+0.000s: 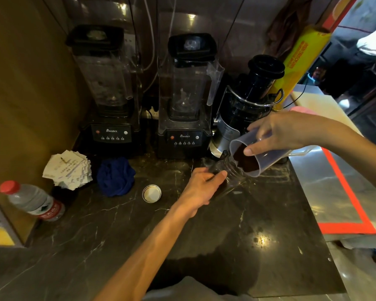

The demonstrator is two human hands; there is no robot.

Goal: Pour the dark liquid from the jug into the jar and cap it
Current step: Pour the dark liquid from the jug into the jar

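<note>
Reaching forward from the lower edge of the view, the left hand (201,185) grips the jar (230,178), with fingers and thumb curled round its side just below the threaded neck. The right hand (276,133) enters from the right and clamps the jug (267,161) from above, thumb on the near wall and fingers over the far wall. The jug is translucent plastic, tilted steeply with its mouth down and to the left, directly at the jar's mouth. Dark liquid (245,162) is pooled against the jug's lower wall up to the rim. The jar is clear glass and sits at the dark marble counter (226,235), in front of the juicer (248,101); its fill level cannot be told. The cap (151,193) lies on the counter, inner side up, left of the left hand and apart from the jar.
</note>
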